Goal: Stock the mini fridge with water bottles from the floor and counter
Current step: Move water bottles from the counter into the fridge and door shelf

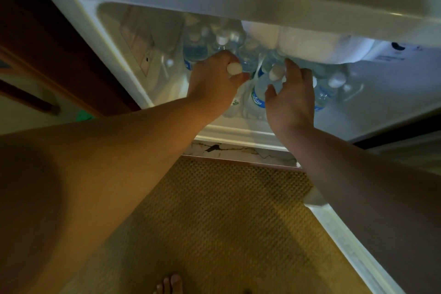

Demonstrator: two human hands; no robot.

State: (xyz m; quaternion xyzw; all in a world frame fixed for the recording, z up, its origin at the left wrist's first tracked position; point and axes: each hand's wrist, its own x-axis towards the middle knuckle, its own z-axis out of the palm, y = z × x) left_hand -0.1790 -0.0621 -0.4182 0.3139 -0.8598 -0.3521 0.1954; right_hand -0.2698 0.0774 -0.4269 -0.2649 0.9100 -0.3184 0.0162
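The white mini fridge (214, 0) stands open in front of me, seen from above. Several clear water bottles with white caps and blue labels stand packed on its floor. My left hand (212, 86) is wrapped around the neck of a bottle whose white cap (234, 69) sticks out above my fingers. My right hand (292, 98) has its fingers spread beside another water bottle (261, 88), thumb near its shoulder, not closed on it. More bottles (224, 40) stand behind, one (331, 88) at the right.
A white freezer box (310, 43) hangs over the back bottles. The open fridge door (346, 234) runs along the lower right. A woven tan mat (226, 210) covers the floor, with my toes (170, 284) on it. Dark wooden cabinet (47, 31) stands at left.
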